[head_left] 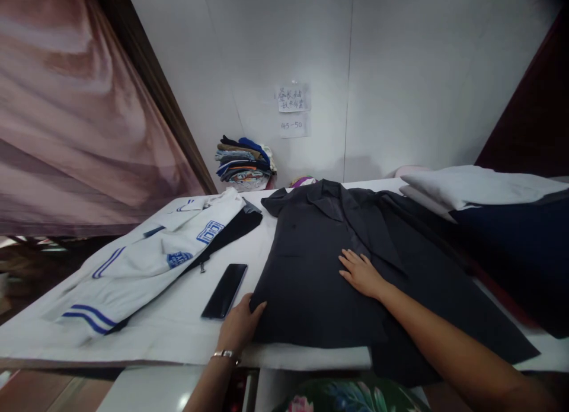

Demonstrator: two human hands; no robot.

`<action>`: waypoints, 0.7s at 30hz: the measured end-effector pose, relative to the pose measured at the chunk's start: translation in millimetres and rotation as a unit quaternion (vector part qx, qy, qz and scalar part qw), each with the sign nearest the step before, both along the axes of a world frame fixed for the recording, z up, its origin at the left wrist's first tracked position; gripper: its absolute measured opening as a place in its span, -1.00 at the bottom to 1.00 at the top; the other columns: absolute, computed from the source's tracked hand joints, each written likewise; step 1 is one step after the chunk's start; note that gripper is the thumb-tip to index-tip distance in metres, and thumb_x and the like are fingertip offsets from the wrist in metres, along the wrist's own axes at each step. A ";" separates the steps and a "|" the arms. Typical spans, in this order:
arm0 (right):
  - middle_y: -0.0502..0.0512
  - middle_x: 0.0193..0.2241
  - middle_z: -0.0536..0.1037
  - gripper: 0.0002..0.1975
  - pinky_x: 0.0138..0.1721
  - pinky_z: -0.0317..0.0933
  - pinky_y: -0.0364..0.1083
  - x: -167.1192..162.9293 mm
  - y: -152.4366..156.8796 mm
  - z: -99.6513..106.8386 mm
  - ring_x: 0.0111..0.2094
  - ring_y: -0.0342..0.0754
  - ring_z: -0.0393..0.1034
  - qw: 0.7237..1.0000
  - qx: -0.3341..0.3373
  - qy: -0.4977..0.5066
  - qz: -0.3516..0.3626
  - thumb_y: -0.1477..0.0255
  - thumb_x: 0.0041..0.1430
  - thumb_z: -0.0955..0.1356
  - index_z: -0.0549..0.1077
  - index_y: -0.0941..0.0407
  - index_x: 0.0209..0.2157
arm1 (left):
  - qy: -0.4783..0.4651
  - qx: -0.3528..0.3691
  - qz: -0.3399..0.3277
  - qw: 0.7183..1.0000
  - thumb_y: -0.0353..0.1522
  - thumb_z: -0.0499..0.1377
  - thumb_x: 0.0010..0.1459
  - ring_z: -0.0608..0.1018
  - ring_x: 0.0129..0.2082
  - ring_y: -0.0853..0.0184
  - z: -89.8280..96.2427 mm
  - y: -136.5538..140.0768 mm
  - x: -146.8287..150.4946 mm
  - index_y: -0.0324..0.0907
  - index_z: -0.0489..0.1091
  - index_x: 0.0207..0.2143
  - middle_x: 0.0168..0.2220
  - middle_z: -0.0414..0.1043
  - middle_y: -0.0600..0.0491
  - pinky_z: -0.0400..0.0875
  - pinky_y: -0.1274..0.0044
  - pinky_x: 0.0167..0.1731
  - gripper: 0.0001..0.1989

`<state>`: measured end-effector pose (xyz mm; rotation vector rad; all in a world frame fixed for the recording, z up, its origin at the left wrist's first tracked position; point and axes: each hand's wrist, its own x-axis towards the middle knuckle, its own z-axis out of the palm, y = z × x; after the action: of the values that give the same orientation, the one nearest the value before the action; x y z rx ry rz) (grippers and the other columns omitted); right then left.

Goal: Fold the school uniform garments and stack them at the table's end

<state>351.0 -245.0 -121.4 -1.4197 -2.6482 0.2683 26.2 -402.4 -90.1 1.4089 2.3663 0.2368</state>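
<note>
A dark grey blazer (306, 281) lies spread on the white table, its collar toward the wall and its lower edge near the front. My left hand (240, 326), with a bracelet on the wrist, is closed on the blazer's lower left edge between thumb and fingers. Flat on the middle of the blazer rests my right hand (361, 274), fingers stretched out and nothing in them. Part of the blazer's right side hangs over the front edge of the table. Just left of the blazer is a black phone (225, 290).
White jackets (151, 267) with blue stripes lie at the left. A pile of folded clothes (245, 163) stands at the back. Grey and navy garments (484, 187) are heaped at the right. Paper notes (293, 99) hang on the wall, and a pink curtain (80, 104) covers the left.
</note>
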 end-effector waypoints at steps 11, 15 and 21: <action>0.23 0.30 -0.01 -0.37 0.26 -0.27 0.11 -61.4 37.9 40.4 0.32 0.08 -0.25 0.995 0.062 0.062 0.047 0.13 0.26 0.13 0.14 0.21 0.24 | 0.103 0.123 -0.144 0.977 -0.14 0.05 0.18 0.50 -0.10 0.21 46.5 104.0 17.7 -0.16 0.36 -0.02 -0.08 0.46 -0.06 0.35 0.46 -0.15 -0.59; 0.25 0.30 -0.01 -0.36 0.25 -0.24 0.15 -67.9 70.8 20.2 0.31 0.10 -0.23 0.999 0.015 0.044 0.013 0.11 0.24 0.16 0.15 0.19 0.24 | 0.102 0.192 -0.236 0.947 -0.17 0.06 0.19 0.41 0.04 0.24 38.4 175.3 32.4 -0.20 0.33 0.04 0.05 0.37 -0.09 0.26 0.46 0.04 -0.57; 0.11 0.06 0.43 -0.62 0.14 0.07 0.00 -54.5 138.1 22.1 0.13 0.02 0.25 0.989 -0.036 0.139 -0.021 0.27 0.23 0.23 0.46 0.07 0.00 | 0.116 0.108 -0.262 0.952 -0.06 -0.06 0.22 0.04 0.29 0.09 -20.1 223.3 37.3 -0.23 0.15 0.21 0.29 0.00 -0.18 -0.12 0.16 0.22 -0.38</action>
<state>296.5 -106.9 -99.3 -1.3457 -2.4023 0.5225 63.6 -179.2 -110.1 2.2160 2.0783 0.1950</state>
